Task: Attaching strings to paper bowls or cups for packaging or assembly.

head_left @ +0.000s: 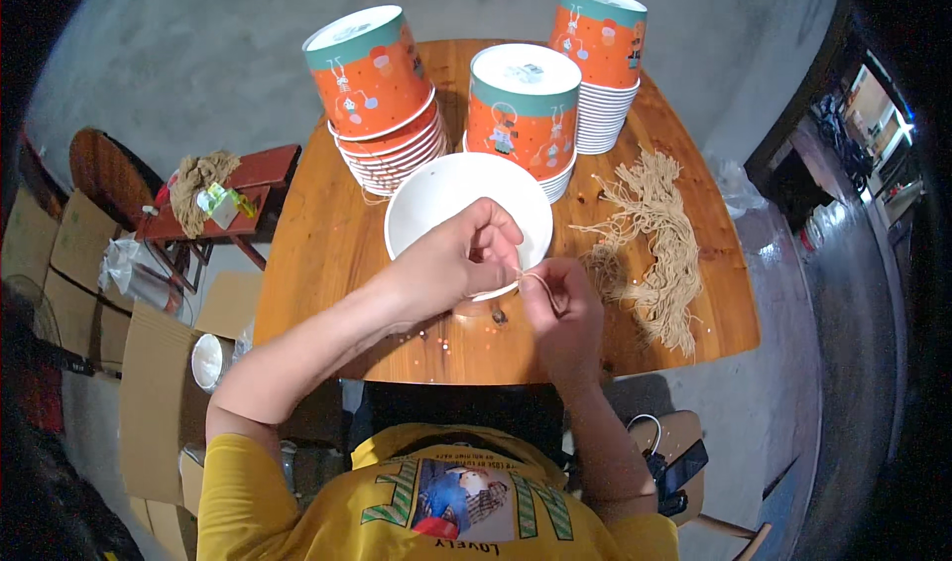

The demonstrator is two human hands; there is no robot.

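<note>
A white paper tub (436, 204) sits at the front of the wooden table, its open mouth facing up. Over its near right rim, my left hand (476, 253) pinches a thin beige string (533, 276) between thumb and fingers. My right hand (567, 313) grips the same string just beside it, with a small loop curving over its fingertips. The fingertips of both hands nearly meet. To the right of my right hand lies a loose bundle of beige strings (659, 253). Small pale beads (445, 345) are scattered along the table's near edge.
Three stacks of upturned orange and green paper tubs stand behind: left stack (362, 85), middle stack (526, 115), right stack (600, 55). A red bench (263, 179) with cloth is at the left, near cardboard (154, 402). A phone (684, 467) lies on a stool at lower right.
</note>
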